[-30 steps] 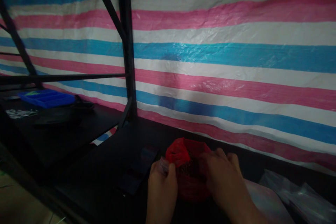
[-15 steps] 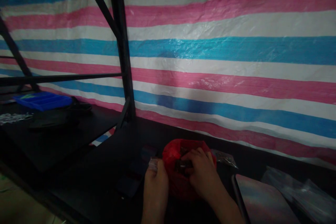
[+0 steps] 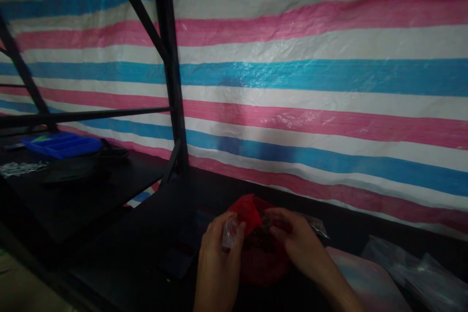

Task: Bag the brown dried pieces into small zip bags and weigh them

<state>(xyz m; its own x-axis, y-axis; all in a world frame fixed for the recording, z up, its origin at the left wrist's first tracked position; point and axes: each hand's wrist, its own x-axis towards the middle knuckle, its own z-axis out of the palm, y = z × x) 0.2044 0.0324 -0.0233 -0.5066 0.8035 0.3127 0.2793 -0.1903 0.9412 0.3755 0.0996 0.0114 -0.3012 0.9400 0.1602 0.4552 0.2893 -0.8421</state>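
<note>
A red plastic bag [image 3: 261, 265] stands on the black table, its mouth facing up with dark small contents inside. My left hand [image 3: 221, 241] is at the bag's left rim, thumb and fingers closed on a small clear plastic bag [image 3: 229, 233]. At the right side of the mouth, my right hand [image 3: 292, 231] has its fingers curled together near the rim. A small dark piece shows at its fingertips, too dim to name. Whether the left fingers also grip the red rim cannot be made out.
Right of my right hand lies a pinkish-blue flat case [image 3: 365, 278], with clear plastic bags [image 3: 420, 273] beyond it. A small clear packet [image 3: 318, 226] lies behind the hand. Dark flat objects [image 3: 179, 258] sit at left. A blue tray [image 3: 62, 144] rests on the left shelf near a metal post [image 3: 171, 68].
My right hand has drawn back from inside the red bag to its right rim. My left hand has turned and come nearer the mouth, and the red rim has folded inward.
</note>
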